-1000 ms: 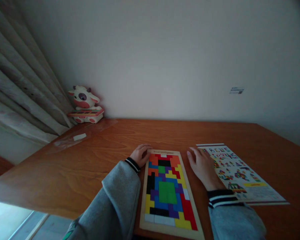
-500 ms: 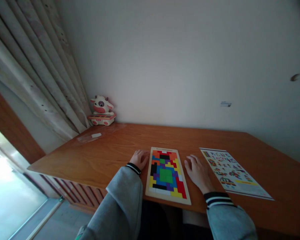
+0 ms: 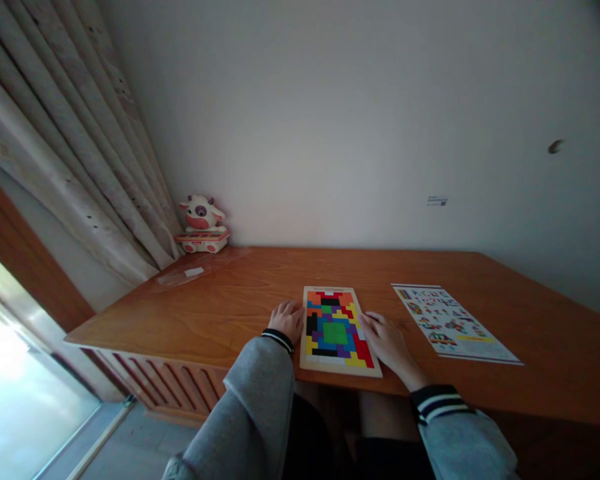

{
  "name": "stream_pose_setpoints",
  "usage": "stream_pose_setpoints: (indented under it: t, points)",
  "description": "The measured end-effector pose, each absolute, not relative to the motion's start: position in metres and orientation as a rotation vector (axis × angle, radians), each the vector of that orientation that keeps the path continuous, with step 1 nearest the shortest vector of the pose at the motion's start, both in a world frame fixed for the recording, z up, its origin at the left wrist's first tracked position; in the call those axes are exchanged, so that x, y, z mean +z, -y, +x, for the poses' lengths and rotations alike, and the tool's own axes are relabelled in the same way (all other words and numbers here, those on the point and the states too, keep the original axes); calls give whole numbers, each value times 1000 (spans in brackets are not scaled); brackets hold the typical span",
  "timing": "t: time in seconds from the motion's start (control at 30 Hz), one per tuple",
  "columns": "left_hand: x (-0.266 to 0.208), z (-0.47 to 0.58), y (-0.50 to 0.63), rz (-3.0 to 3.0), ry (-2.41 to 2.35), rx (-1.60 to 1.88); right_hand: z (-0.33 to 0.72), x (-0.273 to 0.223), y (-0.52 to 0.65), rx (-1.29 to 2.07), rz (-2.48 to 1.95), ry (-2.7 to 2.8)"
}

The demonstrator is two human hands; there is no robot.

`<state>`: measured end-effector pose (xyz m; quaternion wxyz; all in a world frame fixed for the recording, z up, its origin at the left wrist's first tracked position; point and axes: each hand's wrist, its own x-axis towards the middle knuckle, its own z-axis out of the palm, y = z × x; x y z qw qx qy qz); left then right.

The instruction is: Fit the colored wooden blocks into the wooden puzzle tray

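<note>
At the left we see a pale patterned curtain (image 3: 80,147), then a cow-shaped toy keyboard (image 3: 203,220) in the bench's far corner, with clear plastic film (image 3: 176,279) lying in front of it. Our left hand (image 3: 287,321) rests at the left edge of a wooden tetromino puzzle tray (image 3: 340,371), its grip loosely curled with the fingers together; we cannot tell whether it holds the rim. The tray lies flat near the front edge of the bench (image 3: 220,307), filled with coloured blocks around a green rectangle (image 3: 335,333). Our right hand (image 3: 387,341) is at the tray's right edge, its grip partly closed; we cannot tell whether it pinches the frame. Farther right, apart from that hand, a printed pattern sheet (image 3: 453,327) lies flat.
</note>
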<state>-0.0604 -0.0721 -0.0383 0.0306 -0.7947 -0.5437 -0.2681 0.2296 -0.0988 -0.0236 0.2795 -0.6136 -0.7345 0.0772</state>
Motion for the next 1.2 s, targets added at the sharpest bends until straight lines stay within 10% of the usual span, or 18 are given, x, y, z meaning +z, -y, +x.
stream_pose_setpoints:
  t: [0.7, 1.2]
  points:
    - [-15, -39, -24, -2653, 1467, -845, 259, -4, -30, 905, -1788, 1543]
    - [-8, -36, -26, -2873, 1394, -785, 227, 43, 36, 1612, -914, 665]
